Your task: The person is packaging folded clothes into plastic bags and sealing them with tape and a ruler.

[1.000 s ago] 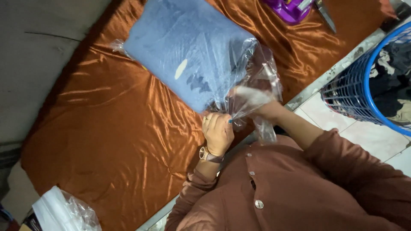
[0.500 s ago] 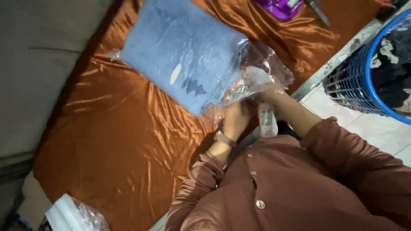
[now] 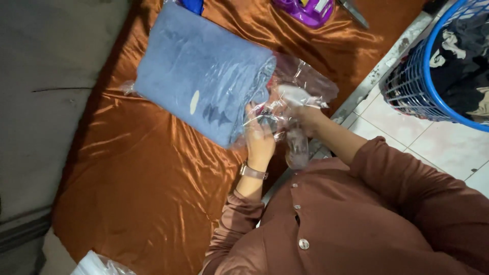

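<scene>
A rust-orange satin sheet [image 3: 142,168] covers the surface beside a pale tiled floor [image 3: 433,147] and a blue laundry basket [image 3: 433,76]. On the sheet lies a folded blue garment [image 3: 204,71] in a clear plastic bag [image 3: 300,86]. The left hand [image 3: 260,137] and right hand [image 3: 300,109] pinch the bag's open end.

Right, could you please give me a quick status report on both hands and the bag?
Left hand and right hand both gripping the clear bag mouth. Blue garment inside, on the orange cloth. Nothing in the way.

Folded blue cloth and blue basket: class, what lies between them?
In the head view, between the cloth and basket: crumpled clear bag end, orange satin sheet, then tiled floor.
</scene>
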